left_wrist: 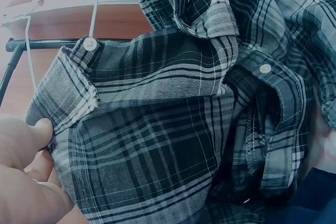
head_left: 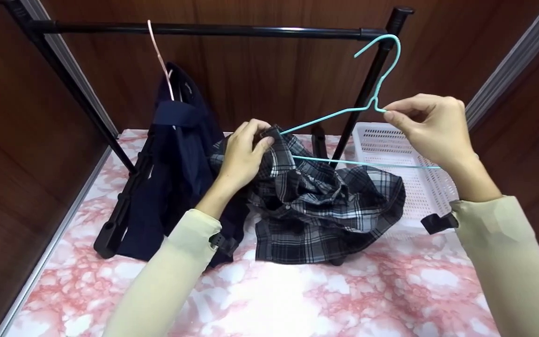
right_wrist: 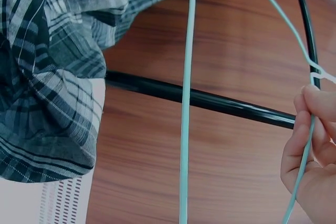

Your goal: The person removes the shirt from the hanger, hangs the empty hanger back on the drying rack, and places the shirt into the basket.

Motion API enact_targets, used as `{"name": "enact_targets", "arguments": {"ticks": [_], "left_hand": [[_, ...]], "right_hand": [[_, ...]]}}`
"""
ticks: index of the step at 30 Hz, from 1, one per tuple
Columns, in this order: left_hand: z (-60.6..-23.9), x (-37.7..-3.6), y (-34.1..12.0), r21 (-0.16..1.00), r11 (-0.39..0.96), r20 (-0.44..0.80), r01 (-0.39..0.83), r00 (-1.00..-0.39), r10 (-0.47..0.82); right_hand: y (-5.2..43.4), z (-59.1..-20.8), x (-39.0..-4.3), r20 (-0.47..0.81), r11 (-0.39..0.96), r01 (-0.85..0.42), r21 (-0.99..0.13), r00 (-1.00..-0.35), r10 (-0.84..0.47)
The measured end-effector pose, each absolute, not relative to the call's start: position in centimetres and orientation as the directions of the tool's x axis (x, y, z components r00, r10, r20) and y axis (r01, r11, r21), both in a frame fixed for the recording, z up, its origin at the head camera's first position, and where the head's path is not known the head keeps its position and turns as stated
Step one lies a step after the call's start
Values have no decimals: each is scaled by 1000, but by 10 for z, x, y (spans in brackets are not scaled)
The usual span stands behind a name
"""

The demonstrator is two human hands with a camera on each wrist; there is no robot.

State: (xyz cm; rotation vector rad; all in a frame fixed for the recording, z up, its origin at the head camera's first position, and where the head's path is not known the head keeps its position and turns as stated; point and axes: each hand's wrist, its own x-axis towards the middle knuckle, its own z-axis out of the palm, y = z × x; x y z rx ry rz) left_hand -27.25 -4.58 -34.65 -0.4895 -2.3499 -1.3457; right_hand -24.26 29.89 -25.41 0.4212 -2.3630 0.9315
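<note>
Left hand grip pinches plaid shirt near collar, likely propping it around hanger. Right hand grip pinches hanger below hook, probably steadying it.

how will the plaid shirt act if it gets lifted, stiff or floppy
The plaid shirt will probably be floppy: it bunches into loose folds beside the left hand. It is likely light for its bulk, as the cloth looks thin. It may slide along the turquoise hanger fairly easily, since that wire looks slim and smooth.
</note>
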Motion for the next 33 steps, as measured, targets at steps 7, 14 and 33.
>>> {"name": "enact_targets", "arguments": {"ticks": [7,14,33], "left_hand": [[-353,-271,-44,741,502,480,447,-874,69],[-360,-270,-43,740,519,472,428,-880,54],[-376,-265,-44,725,550,457,416,-887,69]], "right_hand": [[303,-251,-241,599,721,-463,-516,-797,-82],[308,-249,-240,603,731,-462,-502,-793,-88],[312,-246,-240,616,732,-452,-510,-786,-56]]}}
